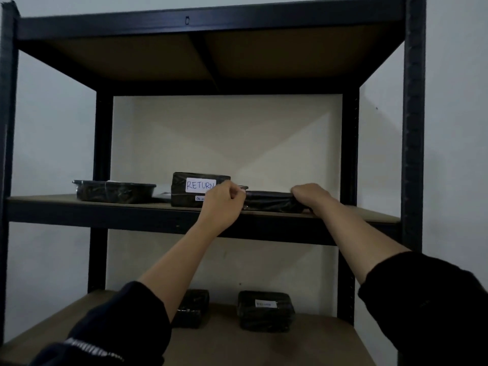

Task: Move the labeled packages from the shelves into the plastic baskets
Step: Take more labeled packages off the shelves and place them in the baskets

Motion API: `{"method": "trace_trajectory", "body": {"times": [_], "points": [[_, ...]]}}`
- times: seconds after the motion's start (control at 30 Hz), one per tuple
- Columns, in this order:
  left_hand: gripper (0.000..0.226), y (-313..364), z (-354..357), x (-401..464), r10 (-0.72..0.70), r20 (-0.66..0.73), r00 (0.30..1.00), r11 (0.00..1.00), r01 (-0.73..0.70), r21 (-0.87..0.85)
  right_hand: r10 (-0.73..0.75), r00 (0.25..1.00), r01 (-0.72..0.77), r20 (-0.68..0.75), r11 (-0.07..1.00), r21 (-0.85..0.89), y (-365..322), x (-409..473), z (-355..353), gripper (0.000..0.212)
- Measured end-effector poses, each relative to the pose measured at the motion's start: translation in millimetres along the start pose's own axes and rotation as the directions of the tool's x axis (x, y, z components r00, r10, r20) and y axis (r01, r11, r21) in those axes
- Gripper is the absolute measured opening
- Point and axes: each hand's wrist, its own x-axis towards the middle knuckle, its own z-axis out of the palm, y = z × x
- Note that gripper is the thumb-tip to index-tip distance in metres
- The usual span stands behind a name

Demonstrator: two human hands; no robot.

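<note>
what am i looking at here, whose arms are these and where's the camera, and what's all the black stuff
One picture, from a camera worn on a person's head; no machine, so the arms are their own. They face a dark metal shelf rack. Both hands grip a flat black-wrapped package on the middle shelf: left hand at its left end, right hand at its right. Beside it stand a box labeled RETURN and a black tray. Two more wrapped packages sit on the shelf below. No baskets are in view.
</note>
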Motion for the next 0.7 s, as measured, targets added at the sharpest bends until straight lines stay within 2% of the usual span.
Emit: {"method": "trace_trajectory", "body": {"times": [0.03,0.1,0.2,0.33,0.43,0.7], "points": [[0.021,0,1,1,-0.011,0.006,1.000,1.000,0.011,0.017,-0.005,1.000,0.005,-0.005,0.998,0.070,0,-1,0,0.027],[0.024,0,4,3,-0.049,-0.004,0.999,0.998,0.049,0.036,-0.017,0.998,0.028,-0.053,0.975,0.219,1,0,-2,0.018],[0.026,0,7,3,-0.115,-0.038,0.993,0.993,0.116,0.008,0.006,0.997,0.032,-0.081,0.889,0.457,8,0,-12,0.027],[0.022,1,8,-2,-0.126,-0.047,0.991,0.992,0.125,-0.011,-0.073,0.996,0.015,0.049,0.691,0.723,20,-10,-30,0.034],[0.034,0,11,-5,-0.111,-0.025,0.994,0.994,0.111,0.012,-0.151,0.987,0.058,0.056,0.658,0.751,25,-19,-36,0.038],[0.031,2,12,-5,-0.099,-0.036,0.994,0.995,0.099,0.005,-0.172,0.981,0.048,0.084,0.645,0.763,24,-19,-33,0.033]]}}
